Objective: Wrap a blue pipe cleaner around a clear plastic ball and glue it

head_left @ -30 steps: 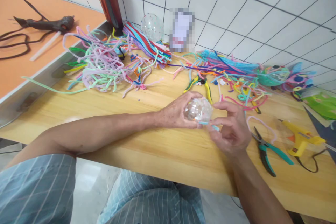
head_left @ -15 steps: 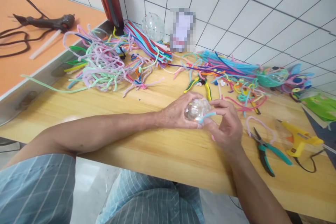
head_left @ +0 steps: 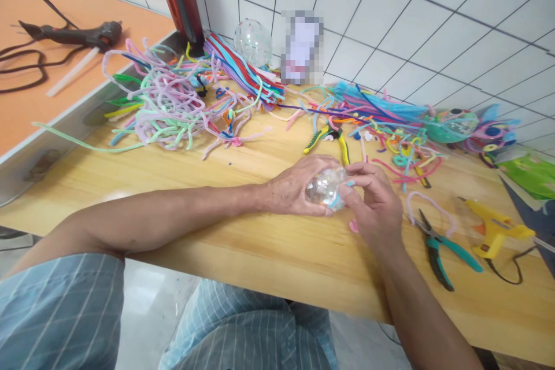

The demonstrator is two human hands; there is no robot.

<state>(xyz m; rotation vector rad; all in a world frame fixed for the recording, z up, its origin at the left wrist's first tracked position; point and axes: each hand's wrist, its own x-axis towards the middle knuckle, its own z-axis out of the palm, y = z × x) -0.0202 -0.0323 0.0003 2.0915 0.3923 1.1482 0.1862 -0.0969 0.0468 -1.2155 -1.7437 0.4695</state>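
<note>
A clear, shiny plastic ball (head_left: 319, 188) is wrapped from the left by my left hand (head_left: 288, 187), just above the table. My right hand (head_left: 376, 203) is at the ball's right side, thumb and forefinger pinched on a short light blue pipe cleaner (head_left: 334, 202). The strip lies along the ball's lower right, and its tip pokes out by the thumb. Where the fingers meet the ball, the contact is partly hidden. Under the right hand is a small pink piece (head_left: 354, 225). Yellow-handled pliers (head_left: 342, 145) lie just beyond the ball.
Pipe cleaners are heaped in a tangle (head_left: 169, 104) and in bundles (head_left: 377, 105) along the wall. Teal-handled pliers (head_left: 437, 243) and a yellow glue gun (head_left: 494, 228) lie right. At the back stand a red flask (head_left: 180, 3), another clear ball (head_left: 252, 42) and a blurred phone (head_left: 301, 48).
The right thumb and forefinger have closed in on the ball. The light blue pipe cleaner, which stuck out to the right, now lies closer along the ball and mostly under the fingers.
</note>
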